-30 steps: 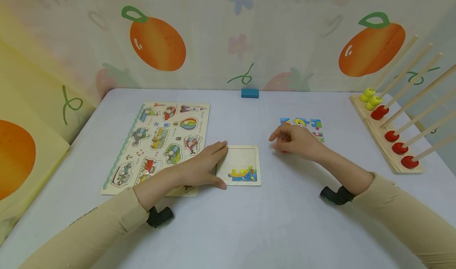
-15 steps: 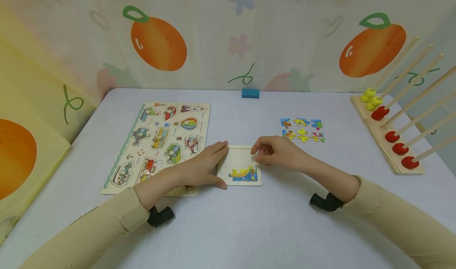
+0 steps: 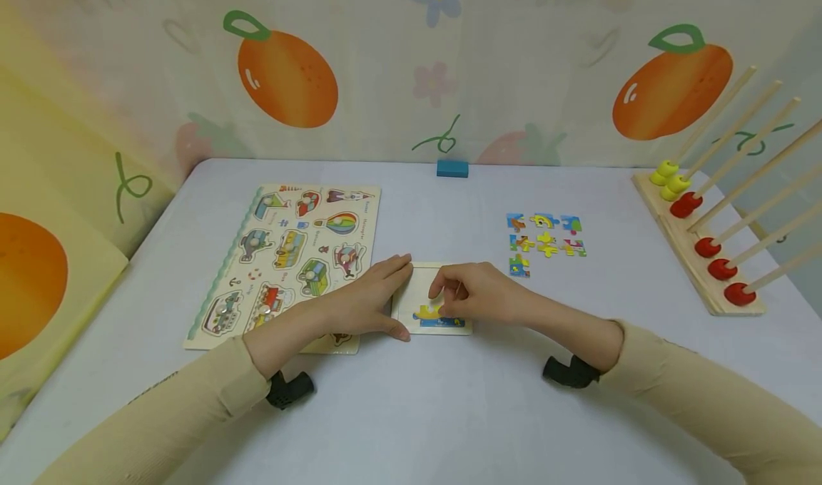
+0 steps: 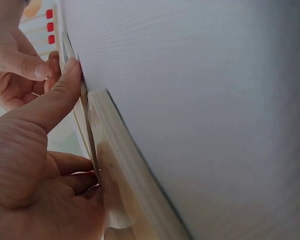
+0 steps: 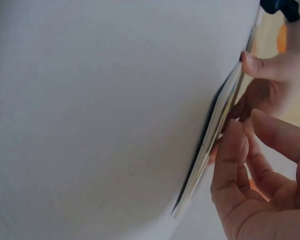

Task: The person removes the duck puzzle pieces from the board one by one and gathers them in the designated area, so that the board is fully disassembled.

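Note:
In the head view, my left hand [image 3: 362, 301] lies across the left side of a small puzzle frame [image 3: 417, 274]. Its fingers are fairly straight, touching the upper left edge, with the thumb at the near left corner. Blue and yellow puzzle pieces [image 3: 424, 314] lie along the bottom of the frame, partly covered. My right hand [image 3: 478, 296] hovers over them with bent fingers. In the right wrist view, a small gap shows between the thumb and index fingertips [image 5: 235, 127], and nothing is visible between them. Whether a fingertip touches a piece is unclear.
Several loose puzzle pieces [image 3: 546, 239] lie in rows beyond the right hand. A large peg puzzle board [image 3: 282, 278] is at the left, partly under the left forearm. A blue block [image 3: 452, 169] sits at the far edge. A wooden bead rack [image 3: 696, 257] stands at the right.
My right hand has moved left and nearer, from beside the loose pieces to above the frame's pieces, uncovering the loose pieces. The left hand has stayed on the frame.

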Tool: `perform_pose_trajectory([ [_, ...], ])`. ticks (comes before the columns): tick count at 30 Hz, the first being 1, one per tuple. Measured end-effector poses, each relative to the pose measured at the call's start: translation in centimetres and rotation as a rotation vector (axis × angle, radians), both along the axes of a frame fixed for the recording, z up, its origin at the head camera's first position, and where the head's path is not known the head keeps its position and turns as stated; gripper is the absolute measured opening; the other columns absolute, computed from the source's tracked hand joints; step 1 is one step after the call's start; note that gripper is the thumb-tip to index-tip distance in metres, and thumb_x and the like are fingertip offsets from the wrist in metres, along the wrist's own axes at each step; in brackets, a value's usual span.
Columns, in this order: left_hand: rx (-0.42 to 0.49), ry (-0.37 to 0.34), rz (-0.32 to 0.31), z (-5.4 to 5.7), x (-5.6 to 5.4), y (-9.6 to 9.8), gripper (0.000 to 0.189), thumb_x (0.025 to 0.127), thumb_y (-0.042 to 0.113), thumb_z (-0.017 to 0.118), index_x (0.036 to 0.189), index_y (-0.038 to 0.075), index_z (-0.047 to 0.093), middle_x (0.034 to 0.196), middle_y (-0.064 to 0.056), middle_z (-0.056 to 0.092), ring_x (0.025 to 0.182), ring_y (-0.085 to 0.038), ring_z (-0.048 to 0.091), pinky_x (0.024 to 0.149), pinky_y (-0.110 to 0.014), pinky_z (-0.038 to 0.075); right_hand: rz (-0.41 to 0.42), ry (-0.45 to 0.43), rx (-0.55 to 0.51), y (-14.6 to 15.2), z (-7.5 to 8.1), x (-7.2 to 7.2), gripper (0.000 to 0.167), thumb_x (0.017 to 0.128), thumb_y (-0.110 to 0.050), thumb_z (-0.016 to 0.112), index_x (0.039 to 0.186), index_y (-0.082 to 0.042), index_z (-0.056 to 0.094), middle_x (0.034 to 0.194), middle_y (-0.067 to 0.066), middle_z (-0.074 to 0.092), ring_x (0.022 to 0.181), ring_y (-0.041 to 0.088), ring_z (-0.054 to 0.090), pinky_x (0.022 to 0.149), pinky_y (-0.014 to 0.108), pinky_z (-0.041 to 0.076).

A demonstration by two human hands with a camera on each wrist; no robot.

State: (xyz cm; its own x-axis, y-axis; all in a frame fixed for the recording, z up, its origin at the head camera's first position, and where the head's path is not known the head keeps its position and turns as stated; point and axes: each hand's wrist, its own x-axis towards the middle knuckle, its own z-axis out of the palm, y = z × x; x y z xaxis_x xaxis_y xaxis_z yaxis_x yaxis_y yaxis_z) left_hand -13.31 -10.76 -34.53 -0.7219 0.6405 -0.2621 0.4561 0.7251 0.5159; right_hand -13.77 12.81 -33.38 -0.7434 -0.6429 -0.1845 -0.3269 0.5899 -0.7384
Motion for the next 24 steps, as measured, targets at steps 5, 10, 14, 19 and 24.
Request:
perform_pose_trajectory([
  [5, 0.005, 0.004, -0.003, -0.09, -0.01, 0.05, 0.107, 0.08, 0.041, 0.08, 0.156, -0.004, 0.019, 0.167, -0.018, 0.01, 0.156, -0.036, 0.007, 0.128, -0.051, 0.016, 0.03, 0.023, 0.011, -0.5, 0.03, 0.42, 0.018, 0.085, -0.008, 0.074, 0.102, -0.007, 0.067, 0.077, 0.0, 0.06, 0.067, 0.007, 0.052, 0.063, 0.017, 0.044],
  [10, 0.008, 0.008, 0.0, -0.09, -0.05, 0.04, 0.107, 0.08, 0.041, 0.08, 0.155, -0.005, 0.019, 0.167, -0.019, 0.01, 0.156, -0.038, 0.007, 0.127, -0.052, 0.016, 0.051, 0.062, 0.03, -0.77, -0.13, 0.7, 0.021, 0.084, -0.007, 0.074, 0.103, -0.007, 0.066, 0.078, 0.0, 0.059, 0.067, 0.006, 0.05, 0.062, 0.017, 0.044],
  [14, 0.01, 0.004, 0.002, -0.11, -0.05, 0.05, 0.108, 0.08, 0.041, 0.08, 0.155, -0.005, 0.019, 0.167, -0.019, 0.01, 0.156, -0.037, 0.007, 0.127, -0.052, 0.015, 0.055, 0.078, 0.042, -0.85, -0.32, 0.88, 0.025, 0.083, -0.007, 0.073, 0.106, -0.007, 0.064, 0.078, -0.001, 0.057, 0.066, 0.006, 0.05, 0.062, 0.017, 0.044],
  [19, 0.009, 0.002, 0.001, -0.18, -0.07, 0.05, 0.107, 0.08, 0.041, 0.08, 0.155, -0.005, 0.019, 0.167, -0.019, 0.01, 0.156, -0.037, 0.007, 0.127, -0.052, 0.016, 0.061, 0.097, 0.053, -0.85, -0.48, 0.94, 0.027, 0.084, -0.009, 0.073, 0.11, -0.007, 0.063, 0.078, -0.002, 0.058, 0.067, 0.006, 0.051, 0.064, 0.017, 0.045],
  [24, 0.007, 0.01, -0.002, -0.17, -0.07, 0.03, 0.107, 0.08, 0.041, 0.08, 0.155, -0.005, 0.019, 0.167, -0.019, 0.01, 0.156, -0.037, 0.007, 0.127, -0.052, 0.016, 0.056, 0.088, 0.056, -0.87, -0.57, 0.93, 0.028, 0.086, -0.01, 0.073, 0.111, -0.008, 0.062, 0.078, -0.002, 0.058, 0.066, 0.006, 0.052, 0.063, 0.017, 0.046],
])
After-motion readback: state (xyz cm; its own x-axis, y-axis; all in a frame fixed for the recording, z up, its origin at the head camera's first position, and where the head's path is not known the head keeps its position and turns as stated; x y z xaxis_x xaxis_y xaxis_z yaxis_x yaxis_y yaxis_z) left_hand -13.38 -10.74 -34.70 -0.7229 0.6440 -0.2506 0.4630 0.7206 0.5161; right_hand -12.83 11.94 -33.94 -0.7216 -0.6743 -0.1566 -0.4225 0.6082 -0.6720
